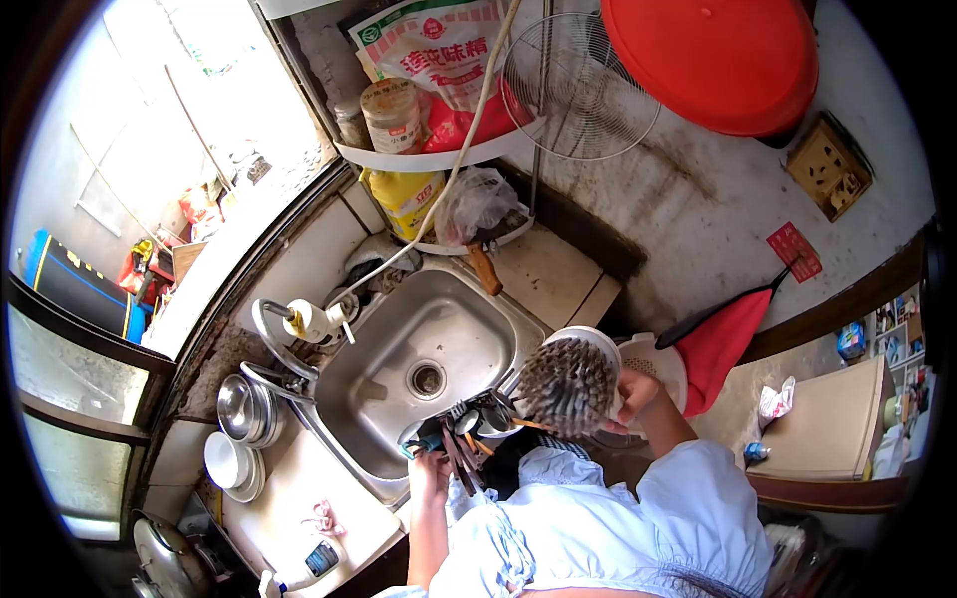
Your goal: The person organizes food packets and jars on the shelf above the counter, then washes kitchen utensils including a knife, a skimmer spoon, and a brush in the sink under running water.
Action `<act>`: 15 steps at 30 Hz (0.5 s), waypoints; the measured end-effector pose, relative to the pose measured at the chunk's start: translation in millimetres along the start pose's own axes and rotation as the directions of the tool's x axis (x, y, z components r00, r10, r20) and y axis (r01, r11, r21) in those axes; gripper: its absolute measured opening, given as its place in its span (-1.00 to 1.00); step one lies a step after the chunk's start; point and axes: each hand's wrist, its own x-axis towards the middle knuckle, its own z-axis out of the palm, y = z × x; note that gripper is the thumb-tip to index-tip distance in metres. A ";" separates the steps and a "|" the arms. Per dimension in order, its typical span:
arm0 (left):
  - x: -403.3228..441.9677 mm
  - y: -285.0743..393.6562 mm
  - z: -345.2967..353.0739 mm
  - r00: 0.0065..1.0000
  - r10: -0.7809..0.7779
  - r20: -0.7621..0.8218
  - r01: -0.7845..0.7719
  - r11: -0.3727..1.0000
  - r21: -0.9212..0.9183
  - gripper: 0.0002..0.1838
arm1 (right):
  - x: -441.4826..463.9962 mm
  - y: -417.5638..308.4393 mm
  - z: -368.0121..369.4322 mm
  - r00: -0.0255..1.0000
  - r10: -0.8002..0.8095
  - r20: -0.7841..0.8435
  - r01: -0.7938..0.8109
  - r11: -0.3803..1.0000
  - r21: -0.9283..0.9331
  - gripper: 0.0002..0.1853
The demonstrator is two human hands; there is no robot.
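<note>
My left hand (431, 476) is closed round a bunch of utensils (467, 429), spoons and dark handles among them, at the near edge of the steel sink (399, 349). To the right, my right hand (636, 397) grips the side of a white round container (588, 337). A grey-brown, bristly mass (568, 387) fills or covers the container's top; what it is made of I cannot make out. The utensils' heads point toward the container.
A faucet (274, 344) rises at the sink's left rim. Metal bowls (249, 409) and white bowls (234, 463) stand on the left counter. Behind the sink is a corner shelf (449, 157) with jars and bags. A knife-like wooden handle (484, 269) juts over the sink's back edge.
</note>
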 end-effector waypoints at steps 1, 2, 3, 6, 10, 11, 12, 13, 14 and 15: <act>-5.1 2.8 5.0 0.999 0.038 -0.017 -0.038 0.999 -0.006 -0.62 | 1.2 -1.7 2.1 1.000 0.000 0.003 0.000 1.000 0.001 -0.74; -9.2 5.8 7.6 0.996 0.078 -0.036 -0.079 0.997 -0.014 -0.67 | 3.8 -5.7 5.3 0.980 0.036 -0.195 -0.075 0.978 -0.197 -0.76; -11.7 8.0 5.9 0.993 0.097 -0.063 -0.098 0.995 -0.023 -0.71 | 7.5 -8.8 6.0 0.923 0.030 -0.384 -0.182 0.912 -0.367 -0.78; -24.8 23.4 -1.3 0.982 0.073 -0.173 -0.088 0.993 -0.080 -0.69 | 20.9 14.3 -12.9 0.707 -0.448 -0.547 -0.508 0.216 -0.834 -0.73; -48.0 34.6 -11.7 0.944 0.143 -0.297 -0.164 0.985 -0.045 -0.86 | 27.0 34.2 -26.2 0.734 -0.293 -0.613 -0.668 -0.146 -0.730 -0.72; -49.5 33.4 -19.7 0.943 0.163 -0.291 -0.186 0.981 -0.053 -0.85 | 27.5 44.0 -33.8 0.688 -0.275 -0.672 -0.722 -0.162 -0.673 -0.72; -50.6 30.4 -28.5 0.941 0.183 -0.284 -0.207 0.977 -0.059 -0.84 | 27.4 55.4 -42.3 0.635 -0.258 -0.728 -0.772 -0.179 -0.610 -0.71; -50.2 23.6 -39.3 0.933 0.184 -0.309 -0.221 0.971 -0.090 -0.82 | 29.7 64.5 -49.4 0.590 -0.280 -0.757 -0.806 -0.152 -0.572 -0.73; -50.0 18.7 -47.2 0.930 0.186 -0.317 -0.226 0.970 -0.092 -0.82 | 26.9 68.6 -51.4 0.596 -0.275 -0.754 -0.802 -0.153 -0.578 -0.73; -50.1 15.9 -51.5 0.926 0.197 -0.323 -0.242 0.965 -0.103 -0.81 | 28.1 66.8 -48.0 0.665 -0.182 -0.724 -0.747 -0.152 -0.647 -0.73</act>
